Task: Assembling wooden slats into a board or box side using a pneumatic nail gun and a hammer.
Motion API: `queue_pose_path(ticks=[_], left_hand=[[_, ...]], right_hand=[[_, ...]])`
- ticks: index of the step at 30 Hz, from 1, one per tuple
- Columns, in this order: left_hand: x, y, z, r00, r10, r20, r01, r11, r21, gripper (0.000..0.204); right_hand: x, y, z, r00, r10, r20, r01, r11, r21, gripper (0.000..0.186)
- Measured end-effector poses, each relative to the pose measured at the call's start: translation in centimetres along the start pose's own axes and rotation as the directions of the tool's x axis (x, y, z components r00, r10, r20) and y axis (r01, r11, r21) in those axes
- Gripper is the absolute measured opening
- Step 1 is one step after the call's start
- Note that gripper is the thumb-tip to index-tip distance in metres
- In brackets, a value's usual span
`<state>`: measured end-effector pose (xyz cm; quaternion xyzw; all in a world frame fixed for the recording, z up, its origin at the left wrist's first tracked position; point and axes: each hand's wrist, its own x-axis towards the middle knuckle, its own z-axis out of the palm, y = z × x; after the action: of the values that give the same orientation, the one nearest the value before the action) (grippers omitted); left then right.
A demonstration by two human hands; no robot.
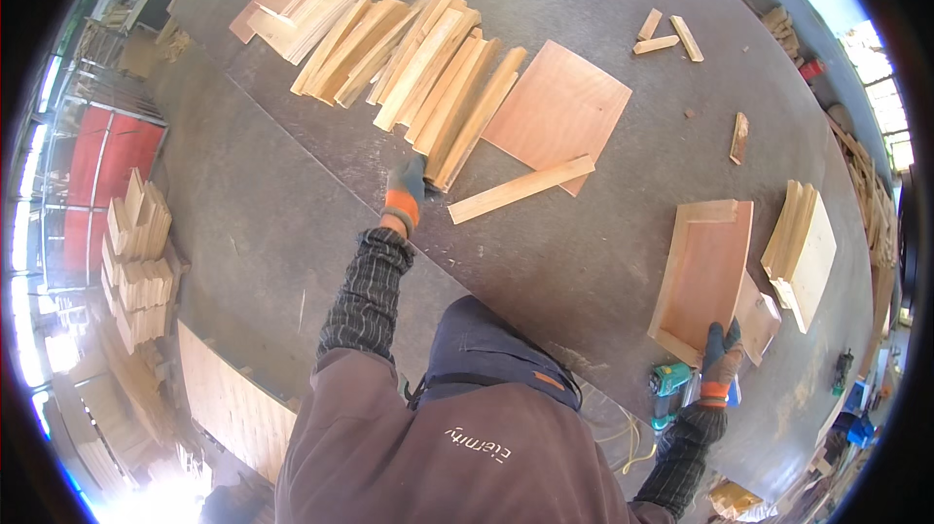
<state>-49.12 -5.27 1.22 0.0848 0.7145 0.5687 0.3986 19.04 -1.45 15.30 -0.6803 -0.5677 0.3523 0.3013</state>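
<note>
Beside square reddish plywood (562,101), the left hand (405,190) is touching straight pale-wood strips (481,119), grip unclear; likely light, stiff, best held midway.

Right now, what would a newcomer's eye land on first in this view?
The fanned row of pale wooden strips at the upper middle of the dark grey table stands out first, the grey-and-orange gloved left hand at its near end. Next come the flat pinkish-brown plywood square just right of it and, farther right, the pinkish-brown plywood panel edged with wooden strips, the gloved right hand at its near edge.
</note>
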Motion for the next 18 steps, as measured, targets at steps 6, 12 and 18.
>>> queue_pose_path(ticks=[6,12,18], left_hand=[[-3.0,-3.0,-0.2,1.000,0.013,-0.022,-0.011,0.996,0.092,0.036],[-2.2,-5.6,-2.1,0.971,0.237,-0.034,-0.211,0.914,0.345,0.033],[-2.4,-2.4,-1.2,0.989,0.130,-0.075,-0.110,0.968,0.226,0.026]], right_hand=[[-0.1,-0.2,-0.1,1.000,-0.019,0.008,0.019,1.000,-0.011,0.044],[0.2,-0.3,0.0,0.999,0.009,0.045,-0.011,0.999,0.035,0.046],[0.0,0.3,0.1,1.000,-0.031,0.000,0.031,0.999,-0.023,0.046]])
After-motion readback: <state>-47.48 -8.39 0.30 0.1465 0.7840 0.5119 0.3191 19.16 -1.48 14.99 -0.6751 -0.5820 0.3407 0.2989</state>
